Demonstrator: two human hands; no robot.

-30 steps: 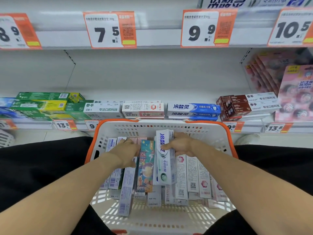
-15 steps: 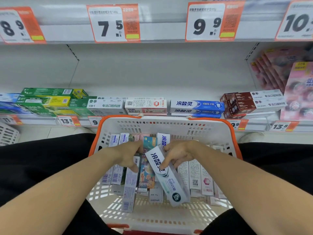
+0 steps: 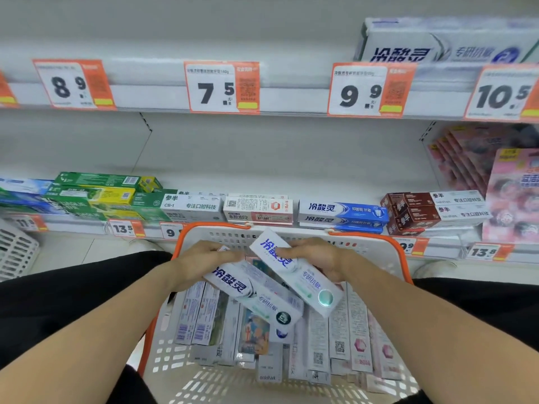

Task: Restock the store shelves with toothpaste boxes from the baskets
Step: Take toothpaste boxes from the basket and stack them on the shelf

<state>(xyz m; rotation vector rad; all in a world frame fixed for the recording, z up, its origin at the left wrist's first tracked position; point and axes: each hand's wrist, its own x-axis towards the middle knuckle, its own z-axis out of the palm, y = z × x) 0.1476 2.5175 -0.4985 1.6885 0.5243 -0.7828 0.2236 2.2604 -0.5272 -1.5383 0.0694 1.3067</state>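
A white basket with an orange rim (image 3: 404, 255) rests on my lap, filled with several toothpaste boxes standing on end. My left hand (image 3: 198, 262) grips one white toothpaste box with blue lettering (image 3: 256, 293), tilted down to the right above the basket. My right hand (image 3: 318, 258) grips a second matching white box (image 3: 297, 275), also tilted, just above the first. Both boxes are lifted clear of the others.
The lower shelf (image 3: 73, 227) ahead carries rows of green, white, blue and brown toothpaste boxes. The upper shelf edge bears orange price tags (image 3: 221, 87); a matching white box (image 3: 443, 42) lies on it at right. Pink packs (image 3: 510, 196) stand far right. Another white basket (image 3: 14, 249) sits at left.
My right hand has lifted its white box higher. My left hand has pulled a second matching box out of the basket. The camera has tilted upward.
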